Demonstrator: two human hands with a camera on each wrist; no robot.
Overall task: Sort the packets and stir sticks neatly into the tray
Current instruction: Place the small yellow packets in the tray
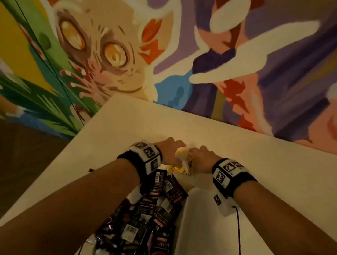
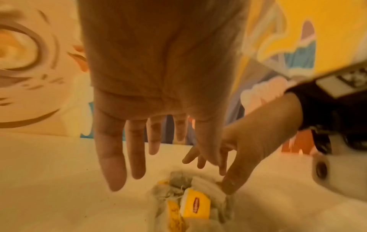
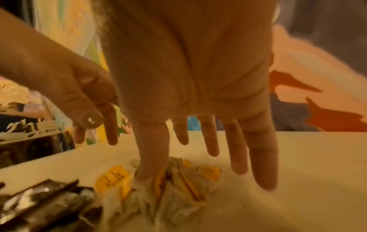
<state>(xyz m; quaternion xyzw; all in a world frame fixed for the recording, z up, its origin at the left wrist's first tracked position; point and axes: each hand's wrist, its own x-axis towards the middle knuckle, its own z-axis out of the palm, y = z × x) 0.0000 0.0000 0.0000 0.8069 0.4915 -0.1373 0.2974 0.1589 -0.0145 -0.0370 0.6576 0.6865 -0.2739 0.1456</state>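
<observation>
A small heap of tea bags with yellow tags (image 1: 178, 164) lies on the cream table (image 1: 260, 164) between my two hands. My left hand (image 1: 173, 145) hovers over the heap's left side, fingers (image 2: 115, 164) straight and spread, holding nothing. My right hand (image 1: 198, 152) is spread too, and its thumb (image 3: 151, 158) presses down on the tea bags (image 3: 178, 185). A pile of dark coffee packets (image 1: 154, 211) lies nearer to me, just below the heap. I see no stir sticks.
A painted mural wall (image 1: 168, 48) rises right behind the table's far edge. The table's left edge drops to a dark floor (image 1: 13, 167). A pale shape with a rounded corner (image 1: 203, 228) lies right of the dark packets; I cannot tell whether it is the tray.
</observation>
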